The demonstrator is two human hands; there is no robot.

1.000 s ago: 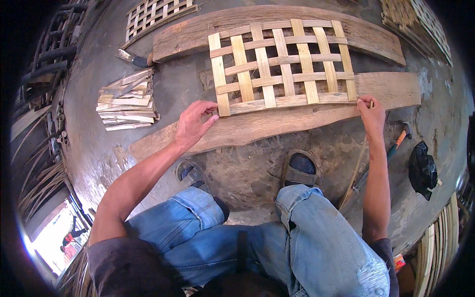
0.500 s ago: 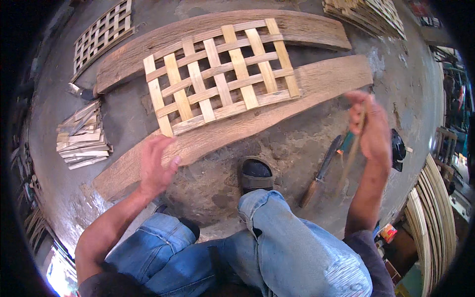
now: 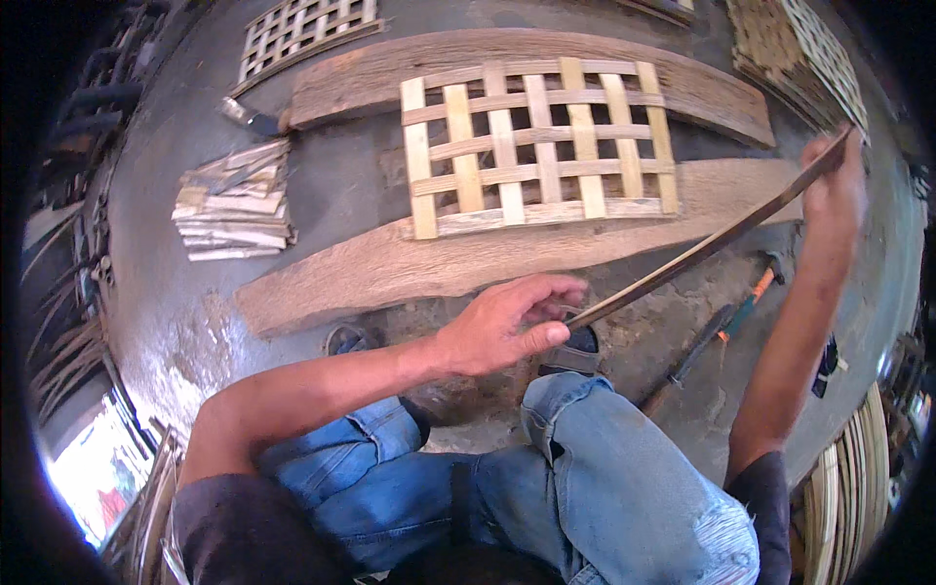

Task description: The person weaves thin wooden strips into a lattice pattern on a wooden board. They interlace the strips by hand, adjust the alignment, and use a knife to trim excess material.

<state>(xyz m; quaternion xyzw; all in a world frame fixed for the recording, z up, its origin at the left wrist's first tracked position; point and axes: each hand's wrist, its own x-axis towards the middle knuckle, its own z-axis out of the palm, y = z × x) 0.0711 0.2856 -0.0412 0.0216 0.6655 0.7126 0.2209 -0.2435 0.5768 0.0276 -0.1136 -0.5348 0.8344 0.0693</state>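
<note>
A long thin bamboo strip [image 3: 698, 240] slants across the front of me, dark on one face and pale along its edge. My right hand [image 3: 836, 190], raised at the far right, is closed around its upper end, slightly blurred. At the strip's lower end is my left hand [image 3: 507, 327], thumb and fingers apart, with the strip's tip by the thumb; whether they touch is unclear. Beyond my hands, a woven lattice panel [image 3: 540, 138] of pale strips rests across two thick wooden planks, the near plank [image 3: 390, 268] and the far plank [image 3: 507, 54].
A hammer [image 3: 759, 291] with an orange and teal handle and a long blade [image 3: 697, 349] lie right of my foot. Cut slats [image 3: 234, 205] are piled at left. More lattice panels [image 3: 310, 34] lie farther off. Long strips [image 3: 848, 487] stand at lower right.
My right hand has risen to the right, drawing the strip into a long diagonal. My left hand has moved right, off the panel's corner to the strip's lower end. The view has shifted left.
</note>
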